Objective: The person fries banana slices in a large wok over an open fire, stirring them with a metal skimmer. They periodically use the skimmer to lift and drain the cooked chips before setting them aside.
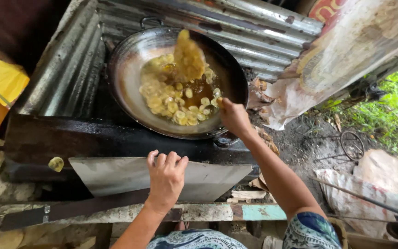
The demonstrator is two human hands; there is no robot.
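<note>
Gripping a skimmer [189,57] handle, right hand [234,117] was clamped shut, its scoop raised over yellow slices [176,103] frying in oil in the wok [127,69]. Left hand [166,177] lay flat, fingers together, on a metal sheet [116,173].

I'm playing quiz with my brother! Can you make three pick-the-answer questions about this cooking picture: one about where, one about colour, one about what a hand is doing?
1. Where does the lone slice lie?
A. on the dark ledge left of the metal sheet
B. in the grass
C. on a plate

2. What colour are the slices in the wok?
A. purple
B. yellow
C. blue

3. What is the left hand doing?
A. holding a cup
B. waving
C. resting on the metal sheet

Answers: 1 A, it sits alone there; 2 B, they float pale yellow in oil; 3 C, fingers curl over its edge.
</note>
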